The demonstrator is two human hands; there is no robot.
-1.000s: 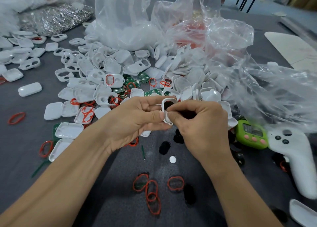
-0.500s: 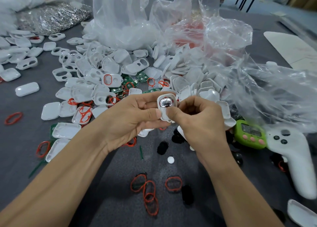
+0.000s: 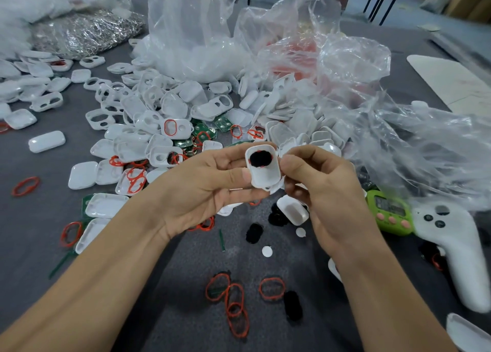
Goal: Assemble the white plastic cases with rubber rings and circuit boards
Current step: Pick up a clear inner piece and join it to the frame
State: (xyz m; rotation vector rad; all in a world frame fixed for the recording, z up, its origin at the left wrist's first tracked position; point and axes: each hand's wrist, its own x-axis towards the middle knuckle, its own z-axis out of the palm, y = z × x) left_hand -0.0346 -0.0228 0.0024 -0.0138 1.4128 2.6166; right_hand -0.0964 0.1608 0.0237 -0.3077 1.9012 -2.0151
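Grey cloth covered the table [image 3: 186, 312], and above it both hands held a white case [image 3: 263, 169] upright, open side toward the camera. A black oval pad [image 3: 261, 159] sat in its upper part with a trace of red rubber ring at its edge. The left hand [image 3: 210, 184] gripped the case, thumb pressed on its left edge and fingers curled behind it. The right hand [image 3: 326, 189] had its fingers curled, with thumb and forefinger tips pinching the case's right edge. Just under the right hand's lower fingers lay another white shell [image 3: 295, 212]; whether those fingers held it could not be told.

Below the fingers, on the cloth, were loose black pads [image 3: 292, 305], two small white discs [image 3: 266, 251] and a cluster of red rubber rings [image 3: 233, 298]. Beyond the fingertips spread a heap of white case halves [image 3: 159, 107], with green circuit boards [image 3: 202, 131] and more red rings mixed in just past the left knuckles. Right of the right hand stood a green timer [image 3: 390, 212], and beside it a white controller [image 3: 457, 250]. Farther back, clear plastic bags [image 3: 199, 33] rose behind the heap, and a bag of shiny metal parts [image 3: 85, 31] lay far left.
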